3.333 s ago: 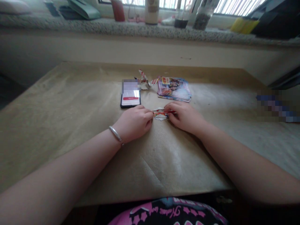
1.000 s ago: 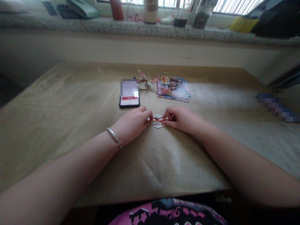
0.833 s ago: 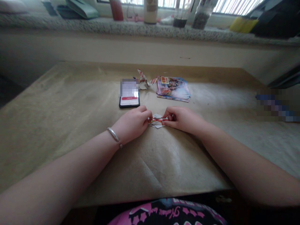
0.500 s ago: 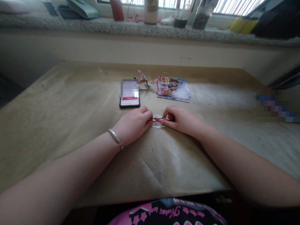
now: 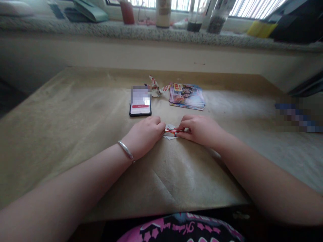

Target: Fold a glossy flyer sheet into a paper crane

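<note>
Left hand (image 5: 143, 137), right hand (image 5: 199, 129), pinching folded paper (image 5: 170, 131)

1. looks like a home, not a workplace.
2. a barred window (image 5: 252, 8) lights a speckled stone sill (image 5: 141, 34).
3. the sill holds household clutter: jars (image 5: 217, 21), a red bottle (image 5: 127, 15), a tub (image 5: 163, 10), folders (image 5: 87, 6).
4. the tabletop (image 5: 75, 141) is covered with brown paper (image 5: 191, 174).
5. a phone (image 5: 140, 111) and glossy flyers (image 5: 186, 97) lie there.
</note>
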The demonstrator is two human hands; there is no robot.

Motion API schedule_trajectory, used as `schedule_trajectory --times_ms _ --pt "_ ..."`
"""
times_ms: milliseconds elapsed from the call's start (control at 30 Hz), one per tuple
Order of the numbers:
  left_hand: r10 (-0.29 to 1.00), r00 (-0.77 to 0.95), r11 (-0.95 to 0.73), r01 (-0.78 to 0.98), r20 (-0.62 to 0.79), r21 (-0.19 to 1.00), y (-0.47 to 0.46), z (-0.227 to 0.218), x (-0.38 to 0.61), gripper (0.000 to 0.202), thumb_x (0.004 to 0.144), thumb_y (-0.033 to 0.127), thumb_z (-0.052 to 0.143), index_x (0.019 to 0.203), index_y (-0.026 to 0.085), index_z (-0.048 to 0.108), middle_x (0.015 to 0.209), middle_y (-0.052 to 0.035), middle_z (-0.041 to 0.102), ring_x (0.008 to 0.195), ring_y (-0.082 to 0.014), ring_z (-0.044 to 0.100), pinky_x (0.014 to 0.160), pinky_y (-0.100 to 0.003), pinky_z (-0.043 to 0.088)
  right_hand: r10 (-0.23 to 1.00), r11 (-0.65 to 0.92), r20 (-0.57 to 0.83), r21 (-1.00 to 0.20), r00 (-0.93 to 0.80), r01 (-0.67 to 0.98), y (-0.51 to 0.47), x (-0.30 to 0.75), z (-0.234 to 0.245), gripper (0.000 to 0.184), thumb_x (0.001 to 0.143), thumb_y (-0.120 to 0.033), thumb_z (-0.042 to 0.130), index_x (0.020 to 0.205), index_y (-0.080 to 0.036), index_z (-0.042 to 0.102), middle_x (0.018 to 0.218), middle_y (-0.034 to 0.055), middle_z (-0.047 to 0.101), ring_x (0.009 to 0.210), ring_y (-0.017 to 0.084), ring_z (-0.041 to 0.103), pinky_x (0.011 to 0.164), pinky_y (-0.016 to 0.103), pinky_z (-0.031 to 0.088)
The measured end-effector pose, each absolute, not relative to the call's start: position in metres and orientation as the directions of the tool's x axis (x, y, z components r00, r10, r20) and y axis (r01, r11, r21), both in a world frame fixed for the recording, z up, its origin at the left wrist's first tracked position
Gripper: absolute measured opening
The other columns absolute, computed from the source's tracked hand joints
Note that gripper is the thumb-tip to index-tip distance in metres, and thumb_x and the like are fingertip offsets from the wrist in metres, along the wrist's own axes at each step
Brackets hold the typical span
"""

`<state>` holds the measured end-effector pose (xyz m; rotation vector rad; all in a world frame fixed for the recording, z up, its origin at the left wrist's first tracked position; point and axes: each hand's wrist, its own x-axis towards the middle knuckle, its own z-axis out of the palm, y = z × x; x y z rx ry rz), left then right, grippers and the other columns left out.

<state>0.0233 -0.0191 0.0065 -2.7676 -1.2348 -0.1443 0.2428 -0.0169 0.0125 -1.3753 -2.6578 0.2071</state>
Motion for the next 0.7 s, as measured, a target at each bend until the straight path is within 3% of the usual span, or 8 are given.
schedule_trajectory --times_ms 200,400,567,700 --pt "0.712 0.676 -0.685 0.728 0.187 -0.023 -0.015 0.000 0.022 0.020 0.095 0.023 0.046 0.089 0.013 0.064 0.090 -0.0088 0.060 0.084 -0.0209 0.056 0.076 -0.032 0.048 0.853 0.520 0.059 -0.186 -0.518 0.834 -0.018 0.238 0.011 0.022 0.080 -0.042 0.070 0.089 -0.022 0.070 0.093 0.0042 0.067 0.079 0.019 0.061 0.061 0.029 0.038" --pt "0.730 0.650 -0.677 0.731 0.214 0.087 -0.014 0.001 0.020 0.028 0.095 0.034 0.048 0.105 0.014 0.065 0.104 -0.0109 0.064 0.094 -0.0242 0.055 0.086 -0.038 0.048 0.844 0.537 0.173 -0.287 -0.508 0.793 -0.010 0.239 -0.002 0.030 0.085 -0.038 0.062 0.107 -0.018 0.069 0.104 0.0103 0.063 0.097 0.024 0.061 0.086 0.036 0.047" --pt "0.723 0.657 -0.684 0.724 0.213 0.089 -0.015 0.001 0.020 0.026 0.091 0.031 0.053 0.104 0.014 0.066 0.110 -0.0112 0.065 0.100 -0.0265 0.057 0.091 -0.041 0.049 0.806 0.592 0.250 -0.328 -0.537 0.736 -0.007 0.239 -0.010 0.025 0.081 -0.033 0.065 0.100 -0.017 0.067 0.110 0.0125 0.064 0.107 0.026 0.057 0.097 0.040 0.044" --pt "0.731 0.635 -0.678 0.716 0.250 0.164 -0.014 -0.002 0.020 0.029 0.087 0.028 0.056 0.111 0.013 0.063 0.115 -0.0119 0.065 0.106 -0.0281 0.059 0.095 -0.043 0.049 0.823 0.568 0.283 -0.410 -0.493 0.713 -0.007 0.237 -0.013 0.025 0.073 -0.026 0.069 0.095 -0.018 0.061 0.102 0.0100 0.066 0.101 0.025 0.058 0.091 0.039 0.045"
